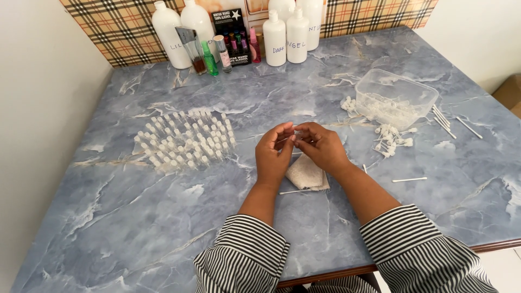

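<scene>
My left hand (273,153) and my right hand (321,145) meet at the fingertips over the middle of the blue marbled table (135,228). Together they pinch a small clear vial or sprayer part (293,137), too small to name with certainty. A folded whitish cloth (307,174) lies on the table just beneath my hands, with a thin white tube (296,191) beside it. To the left stands a block of several small clear vials (184,140) in rows.
A clear plastic tub (396,97) of white sprayer parts sits at right, with loose sprayer heads (392,140) and tubes (410,179) around it. White bottles (286,37) and small perfume bottles (209,51) line the back edge against a plaid wall.
</scene>
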